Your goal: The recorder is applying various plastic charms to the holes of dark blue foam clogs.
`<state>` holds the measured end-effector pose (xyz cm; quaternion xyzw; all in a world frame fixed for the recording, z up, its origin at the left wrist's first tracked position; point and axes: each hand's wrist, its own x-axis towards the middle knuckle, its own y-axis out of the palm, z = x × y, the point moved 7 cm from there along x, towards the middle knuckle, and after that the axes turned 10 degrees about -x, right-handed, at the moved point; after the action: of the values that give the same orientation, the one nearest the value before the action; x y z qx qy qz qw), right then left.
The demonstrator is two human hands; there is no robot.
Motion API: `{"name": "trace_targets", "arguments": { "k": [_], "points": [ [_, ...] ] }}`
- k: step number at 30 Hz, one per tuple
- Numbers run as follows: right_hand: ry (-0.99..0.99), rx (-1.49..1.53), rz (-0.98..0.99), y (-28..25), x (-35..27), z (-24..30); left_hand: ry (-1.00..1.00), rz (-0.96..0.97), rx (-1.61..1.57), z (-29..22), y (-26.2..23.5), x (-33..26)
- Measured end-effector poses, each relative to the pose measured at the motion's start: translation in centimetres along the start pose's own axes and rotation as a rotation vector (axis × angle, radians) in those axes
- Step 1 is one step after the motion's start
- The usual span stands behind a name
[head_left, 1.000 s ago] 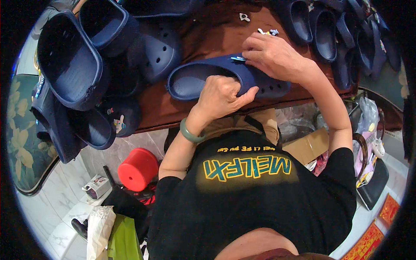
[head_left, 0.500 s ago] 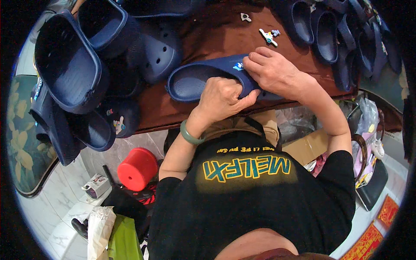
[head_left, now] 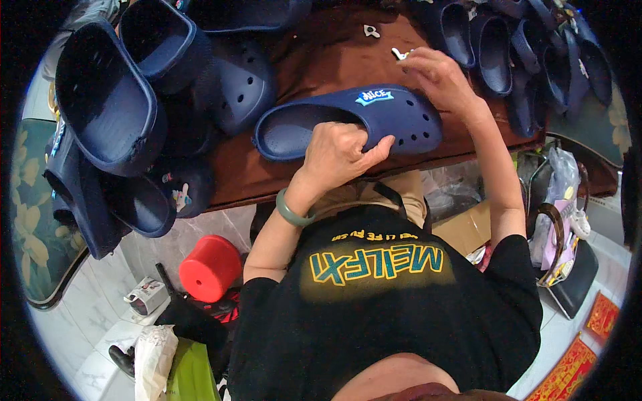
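Observation:
A dark blue clog lies on its side on the brown table, toe to the right, with a small light blue and white charm on its upper. My left hand grips the clog at its opening, fingers inside and thumb outside. A green bangle circles that wrist. My right hand is past the toe, fingertips pinched on a small white charm at the table top.
Several more dark blue clogs are piled at the left and lined up at the upper right. Another small charm lies on the table. Below are a red stool, a cardboard box and bags.
My right hand has left the top of the clog and moved up and right to the small white charm on the table. The blue charm on the clog now shows.

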<state>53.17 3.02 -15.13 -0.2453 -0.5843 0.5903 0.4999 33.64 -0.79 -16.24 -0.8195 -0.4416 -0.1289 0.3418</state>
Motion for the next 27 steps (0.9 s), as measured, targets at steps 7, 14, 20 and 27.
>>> {"name": "trace_targets", "arguments": {
  "k": [7, 14, 20, 27],
  "points": [
    [0.125, -0.348, -0.036, 3.5, -1.6, -4.4, -0.041, -0.011, 0.012, 0.4, 0.2, 0.0],
    [0.258, -0.131, -0.426, -2.2, -3.7, -1.0, -0.269, -0.036, -0.055, 2.0, 0.4, 1.0],
    [0.256, -0.113, -0.558, -1.8, -7.5, 4.4, -0.424, -0.018, -0.094, 3.0, 1.0, 1.5],
    [0.292, -0.065, -0.607, 0.1, -7.5, 7.8, -0.486, 0.006, -0.274, 3.4, 1.6, 1.3]
  ]
}}
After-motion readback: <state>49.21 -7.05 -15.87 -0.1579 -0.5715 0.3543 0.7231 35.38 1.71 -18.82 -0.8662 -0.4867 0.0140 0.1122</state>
